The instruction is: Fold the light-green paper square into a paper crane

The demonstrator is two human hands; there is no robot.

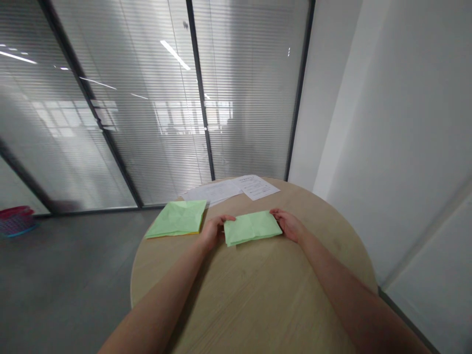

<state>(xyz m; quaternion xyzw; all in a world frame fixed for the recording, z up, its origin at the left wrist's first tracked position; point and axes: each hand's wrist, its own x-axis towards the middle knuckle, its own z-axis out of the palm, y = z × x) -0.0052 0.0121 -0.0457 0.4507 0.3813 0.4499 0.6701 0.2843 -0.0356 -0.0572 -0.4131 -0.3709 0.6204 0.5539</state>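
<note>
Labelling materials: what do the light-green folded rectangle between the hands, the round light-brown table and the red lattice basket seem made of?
Light-green folded rectangle: probably matte paper; faint creases, straight edges.
Round light-brown table: wood or wood-look laminate, low sheen; visible grain.
Red lattice basket: perhaps plastic, from its bright colour; finish too small to tell.

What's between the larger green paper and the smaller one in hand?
The left hand, holding the smaller green paper by its left end; head view.
</note>
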